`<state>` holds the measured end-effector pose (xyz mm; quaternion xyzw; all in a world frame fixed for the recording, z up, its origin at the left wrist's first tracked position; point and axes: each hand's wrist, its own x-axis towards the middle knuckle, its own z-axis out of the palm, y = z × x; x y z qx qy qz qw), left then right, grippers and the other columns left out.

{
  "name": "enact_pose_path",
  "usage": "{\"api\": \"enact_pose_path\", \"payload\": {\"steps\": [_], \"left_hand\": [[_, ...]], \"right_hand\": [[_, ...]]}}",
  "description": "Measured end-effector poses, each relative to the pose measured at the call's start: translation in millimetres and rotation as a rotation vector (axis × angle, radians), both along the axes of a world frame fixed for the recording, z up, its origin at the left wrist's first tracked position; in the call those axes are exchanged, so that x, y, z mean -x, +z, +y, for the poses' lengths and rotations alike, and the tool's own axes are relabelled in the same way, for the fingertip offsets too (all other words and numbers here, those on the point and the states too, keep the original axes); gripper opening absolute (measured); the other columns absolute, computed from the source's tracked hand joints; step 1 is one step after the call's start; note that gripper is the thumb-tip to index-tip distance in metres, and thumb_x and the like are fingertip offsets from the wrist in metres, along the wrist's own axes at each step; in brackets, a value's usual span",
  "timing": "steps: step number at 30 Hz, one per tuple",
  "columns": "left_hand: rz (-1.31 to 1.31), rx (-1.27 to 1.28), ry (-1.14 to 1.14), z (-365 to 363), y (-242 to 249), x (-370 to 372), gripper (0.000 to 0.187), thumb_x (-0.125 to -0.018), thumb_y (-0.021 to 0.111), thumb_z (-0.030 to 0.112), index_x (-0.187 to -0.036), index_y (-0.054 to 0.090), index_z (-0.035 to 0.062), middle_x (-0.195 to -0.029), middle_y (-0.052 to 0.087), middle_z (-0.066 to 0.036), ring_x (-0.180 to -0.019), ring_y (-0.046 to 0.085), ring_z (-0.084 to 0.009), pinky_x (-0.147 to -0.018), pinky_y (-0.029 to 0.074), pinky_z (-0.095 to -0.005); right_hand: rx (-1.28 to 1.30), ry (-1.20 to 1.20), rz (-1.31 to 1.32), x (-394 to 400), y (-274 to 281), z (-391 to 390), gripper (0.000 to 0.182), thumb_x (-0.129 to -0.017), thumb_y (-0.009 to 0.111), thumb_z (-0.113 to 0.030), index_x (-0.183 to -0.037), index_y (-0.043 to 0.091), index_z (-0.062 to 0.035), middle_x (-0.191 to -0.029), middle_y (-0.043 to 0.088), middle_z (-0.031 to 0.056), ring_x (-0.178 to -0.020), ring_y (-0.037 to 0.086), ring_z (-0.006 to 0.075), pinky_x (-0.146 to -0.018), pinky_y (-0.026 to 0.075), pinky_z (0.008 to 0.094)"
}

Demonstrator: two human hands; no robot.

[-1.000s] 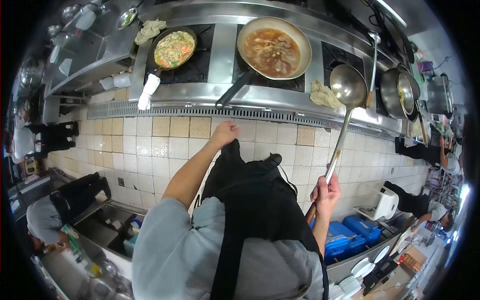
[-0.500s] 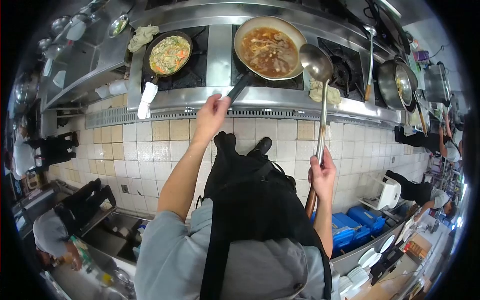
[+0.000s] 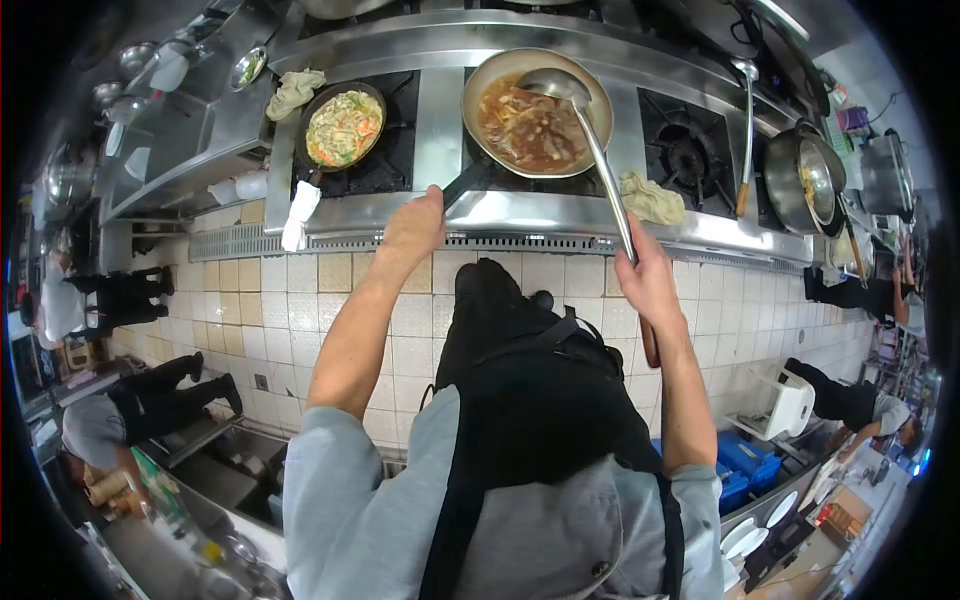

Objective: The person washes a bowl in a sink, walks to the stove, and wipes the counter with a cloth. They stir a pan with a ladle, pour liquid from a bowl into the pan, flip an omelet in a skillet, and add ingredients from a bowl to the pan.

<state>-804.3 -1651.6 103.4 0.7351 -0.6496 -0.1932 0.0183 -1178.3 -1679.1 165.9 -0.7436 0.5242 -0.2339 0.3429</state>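
My left hand (image 3: 415, 225) is closed around the end of the black handle of a light-coloured frying pan (image 3: 598, 135) on the middle burner. Brown sauce with pale pieces of food (image 3: 520, 135) fills the pan. In my right hand (image 3: 650, 275) is a long steel ladle (image 3: 604, 170), its wooden handle end sticking out below the fist. The ladle's bowl dips into the sauce at the pan's far side; what it holds is hidden.
On the left burner stands a dark pan (image 3: 303, 150) of vegetables and egg-like food, a white cloth (image 3: 300, 215) round its handle. A crumpled cloth (image 3: 652, 200) lies at the stove's front edge. Right are another ladle (image 3: 743, 140) and a pot (image 3: 785, 175). Other people work at both sides.
My right hand has moved forward, carrying the ladle's bowl from beside the pan's right rim into the sauce. My left hand stays at the pan handle, its fingers now more closed.
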Motion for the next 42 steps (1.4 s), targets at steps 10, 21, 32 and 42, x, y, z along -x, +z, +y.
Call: {"api": "enact_pose_path", "payload": {"steps": [10,21,32,42], "left_hand": [[0.179,0.103,0.141,15.3,4.2,0.6,0.035,-0.091,0.069,0.026,-0.112,0.053,0.0036,-0.097,0.072,-0.021,-0.089,0.071,-0.0411,-0.078,0.056,-0.0521],[0.135,-0.149,0.060,-9.3,12.1,-8.9,0.022,-0.088,0.061,0.012,-0.105,0.057,-0.0017,-0.092,0.072,-0.027,-0.090,0.072,-0.0438,-0.083,0.056,-0.0517],[0.150,-0.194,0.111,-9.0,5.3,-7.4,0.029,-0.087,0.069,0.018,-0.107,0.056,0.0009,-0.096,0.072,-0.027,-0.093,0.071,-0.0445,-0.084,0.055,-0.0542],[0.199,-0.133,0.132,-9.4,13.5,-9.8,0.034,-0.089,0.069,0.026,-0.110,0.056,0.0026,-0.094,0.071,-0.026,-0.092,0.069,-0.0462,-0.081,0.055,-0.0550]], "right_hand": [[0.126,0.165,0.349,-47.3,-24.6,-43.4,0.062,-0.090,0.060,-0.004,-0.149,0.044,-0.0086,-0.110,0.061,0.0236,-0.097,0.063,0.0446,-0.083,0.053,0.0511],[0.027,0.125,0.586,-13.2,10.3,-14.4,0.068,-0.087,0.061,-0.002,-0.151,0.042,-0.0136,-0.116,0.061,0.0211,-0.090,0.066,0.0431,-0.078,0.056,0.0509],[-0.003,0.064,0.538,16.8,69.9,26.2,0.066,-0.086,0.062,0.001,-0.149,0.045,-0.0110,-0.108,0.062,0.0187,-0.086,0.066,0.0412,-0.075,0.055,0.0493],[-0.072,0.053,0.497,21.9,52.0,47.6,0.064,-0.087,0.062,0.000,-0.147,0.047,-0.0110,-0.103,0.062,0.0196,-0.085,0.065,0.0418,-0.074,0.054,0.0485]]}}
